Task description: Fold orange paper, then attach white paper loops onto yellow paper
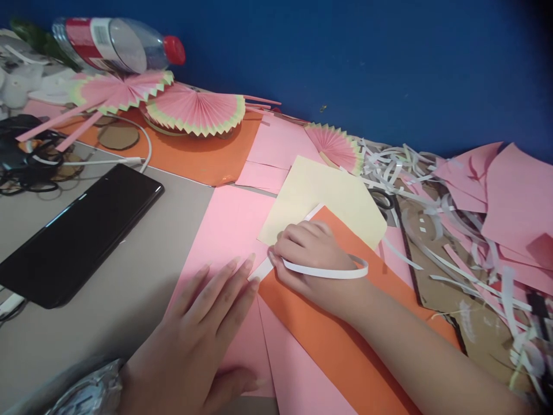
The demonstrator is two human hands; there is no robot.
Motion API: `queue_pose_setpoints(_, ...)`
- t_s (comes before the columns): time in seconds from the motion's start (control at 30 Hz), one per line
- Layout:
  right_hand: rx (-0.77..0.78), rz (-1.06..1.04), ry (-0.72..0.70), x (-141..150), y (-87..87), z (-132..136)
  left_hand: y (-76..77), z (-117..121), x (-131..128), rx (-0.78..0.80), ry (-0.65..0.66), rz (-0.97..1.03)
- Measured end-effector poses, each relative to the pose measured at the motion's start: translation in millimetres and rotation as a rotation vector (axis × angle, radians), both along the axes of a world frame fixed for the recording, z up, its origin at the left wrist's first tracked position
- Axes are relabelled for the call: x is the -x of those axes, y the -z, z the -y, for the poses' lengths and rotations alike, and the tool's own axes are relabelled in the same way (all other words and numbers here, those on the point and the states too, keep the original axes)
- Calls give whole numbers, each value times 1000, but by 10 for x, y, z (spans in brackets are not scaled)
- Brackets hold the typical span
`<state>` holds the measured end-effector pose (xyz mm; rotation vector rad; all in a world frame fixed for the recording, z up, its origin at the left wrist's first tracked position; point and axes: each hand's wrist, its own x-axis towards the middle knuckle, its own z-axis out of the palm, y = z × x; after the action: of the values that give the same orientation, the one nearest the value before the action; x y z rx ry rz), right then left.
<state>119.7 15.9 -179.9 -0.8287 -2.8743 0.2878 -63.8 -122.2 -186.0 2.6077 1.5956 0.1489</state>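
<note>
The left hand (185, 343) is laid palm down, its fingers stretched out and slightly parted, its thumb set well away from them; nothing is gripped by it. Pink sheets (231, 216) are covered by its palm, and a white band (262, 269) is met at the tips of its fingers. The right hand (309, 251) is curled almost into a fist on an orange sheet (328, 340), whose near edge is bordered by that same band. A looped white strip (326, 272) is seemingly held between its thumb and forefinger — the exact pinch is hidden — and is bent back over the wrist.

Just beyond the right hand, a pale yellow sheet (328, 193) is partly overlapped by the orange one. To the left of the left hand, a black phone (82, 236) is placed, with a white cable (149, 144) seen past its far end. Farther beyond both hands, pleated pink fans (199, 109) are spread, and a clear bottle (129, 46) is laid on its side behind them. To the right of the right hand, cardboard (421, 271) is strewn with paper scraps (393, 167).
</note>
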Motion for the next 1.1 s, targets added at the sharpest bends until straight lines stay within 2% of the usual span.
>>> queue_pose_setpoints(0.27,-11,-4,6,16,-17,11,-51,-29,-10,-7,-22,17)
queue_pose_setpoints(0.4,-11,2,3,13,-31,12,-116,-43,-24,-1,12,-26)
queue_pose_setpoints(0.57,-34,33,6,6,-54,16,-173,-105,-110,-10,-26,-71)
queue_pose_setpoints(0.9,-59,30,8,-38,-65,6,-92,-257,-152,-20,71,-122)
queue_pose_setpoints(1.1,-49,27,71,-75,-101,-58,-52,-261,-160,-30,59,-73)
